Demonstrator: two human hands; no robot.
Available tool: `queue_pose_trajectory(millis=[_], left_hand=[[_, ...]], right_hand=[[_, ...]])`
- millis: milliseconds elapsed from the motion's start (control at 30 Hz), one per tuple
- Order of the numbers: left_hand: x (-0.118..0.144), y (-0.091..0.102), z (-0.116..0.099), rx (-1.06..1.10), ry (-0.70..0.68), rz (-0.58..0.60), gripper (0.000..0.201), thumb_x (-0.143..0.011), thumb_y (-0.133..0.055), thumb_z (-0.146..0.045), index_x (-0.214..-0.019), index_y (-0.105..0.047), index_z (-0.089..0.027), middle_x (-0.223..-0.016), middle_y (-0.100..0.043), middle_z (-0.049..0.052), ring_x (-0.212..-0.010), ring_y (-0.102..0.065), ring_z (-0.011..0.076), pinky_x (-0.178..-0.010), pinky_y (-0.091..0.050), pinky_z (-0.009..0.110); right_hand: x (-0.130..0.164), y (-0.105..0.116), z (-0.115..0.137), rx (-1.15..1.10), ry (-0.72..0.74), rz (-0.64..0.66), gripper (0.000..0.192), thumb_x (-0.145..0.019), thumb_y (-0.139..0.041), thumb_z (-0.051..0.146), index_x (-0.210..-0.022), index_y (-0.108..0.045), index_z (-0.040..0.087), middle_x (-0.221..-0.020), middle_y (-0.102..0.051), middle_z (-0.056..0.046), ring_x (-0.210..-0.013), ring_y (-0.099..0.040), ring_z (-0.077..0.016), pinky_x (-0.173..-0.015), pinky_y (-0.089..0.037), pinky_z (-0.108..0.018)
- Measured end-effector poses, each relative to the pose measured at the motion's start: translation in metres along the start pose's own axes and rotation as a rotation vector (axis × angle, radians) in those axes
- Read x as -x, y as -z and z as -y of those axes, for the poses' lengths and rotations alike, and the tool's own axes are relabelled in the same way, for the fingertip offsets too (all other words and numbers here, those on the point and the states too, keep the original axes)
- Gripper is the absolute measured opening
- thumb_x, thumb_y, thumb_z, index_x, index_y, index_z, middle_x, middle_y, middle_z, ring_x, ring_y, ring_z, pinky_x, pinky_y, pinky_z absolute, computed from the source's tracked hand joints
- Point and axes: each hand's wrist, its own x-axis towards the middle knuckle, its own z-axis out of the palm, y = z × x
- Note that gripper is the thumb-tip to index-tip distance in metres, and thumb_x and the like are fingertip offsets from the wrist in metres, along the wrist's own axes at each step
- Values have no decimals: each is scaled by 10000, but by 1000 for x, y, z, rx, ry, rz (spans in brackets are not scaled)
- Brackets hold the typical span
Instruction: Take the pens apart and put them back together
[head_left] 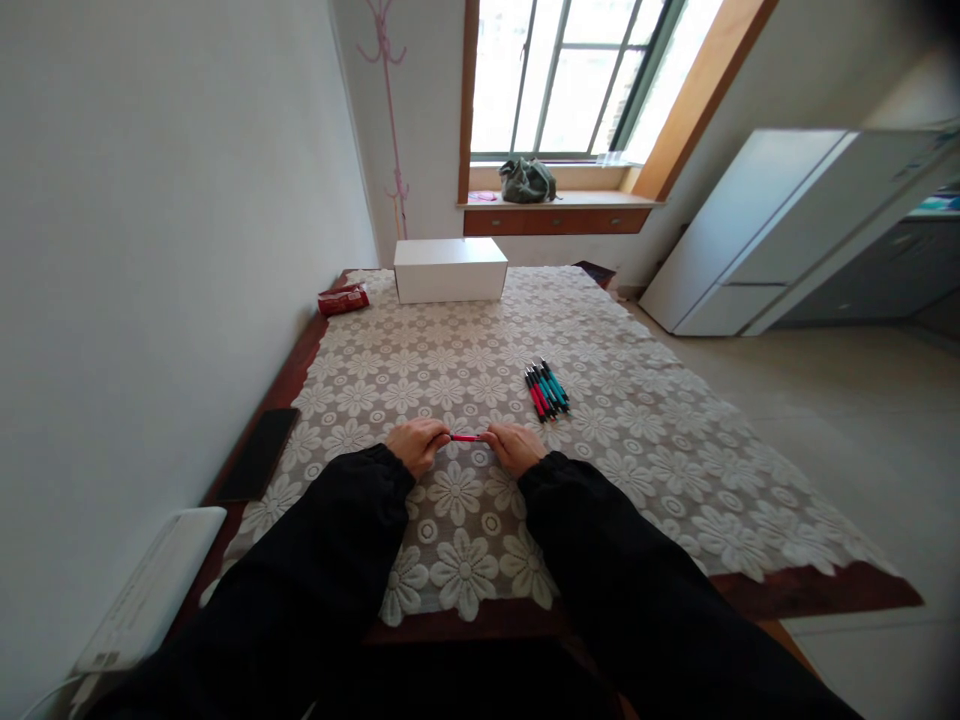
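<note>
A red pen [465, 438] is stretched level between my two hands, just above the flowered lace tablecloth [455, 490]. My left hand [418, 444] is closed on its left end, and my right hand [514, 446] pinches the right end. Both ends of the pen are hidden by fingers. Beyond my right hand, a bunch of several pens [547, 390] lies side by side on the cloth, red ones on the left and teal ones on the right, all with black parts.
A white box [450, 271] stands at the table's far end, with a red packet [343, 299] to its left. Along the left edge lie a dark flat slab [260, 454] and a white device [154, 585] with a cable. A wall borders the table's left side.
</note>
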Motion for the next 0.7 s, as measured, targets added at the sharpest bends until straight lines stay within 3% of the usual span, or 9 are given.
queue_pose_trajectory(millis=[100,267,533,700], left_hand=[[0,0,0,-21,-7,18,382,-978,-353,-348,-740,-618,-209,-773,-655,21,-787,-567,168,-715,-415,270],[0,-1,2,8,-5,11,451,-992,-303,-363,-689,-596,-203,-724,-644,17,-742,-552,156,-708,-397,261],[0,-2,0,31,-15,-9,409,-987,-324,-364,-806,-659,-215,-864,-698,33,-846,-597,175,-774,-426,278],[0,-3,2,1,14,13,402,-983,-334,-370,-829,-673,-219,-823,-681,36,-840,-601,176,-759,-434,274]], right_hand=[[0,0,0,-19,16,-12,331,-1017,-362,359,-814,-571,203,-776,-614,-42,-734,-552,-168,-661,-342,-257],[1,3,2,-123,-4,-69,273,-1010,-368,325,-860,-562,206,-811,-618,-35,-748,-565,-163,-684,-362,-251],[1,6,3,-170,5,-52,268,-996,-394,323,-858,-596,212,-822,-636,-38,-794,-581,-169,-725,-396,-257],[1,6,4,-256,18,-93,144,-942,-496,291,-952,-615,211,-884,-646,-40,-814,-583,-173,-745,-420,-271]])
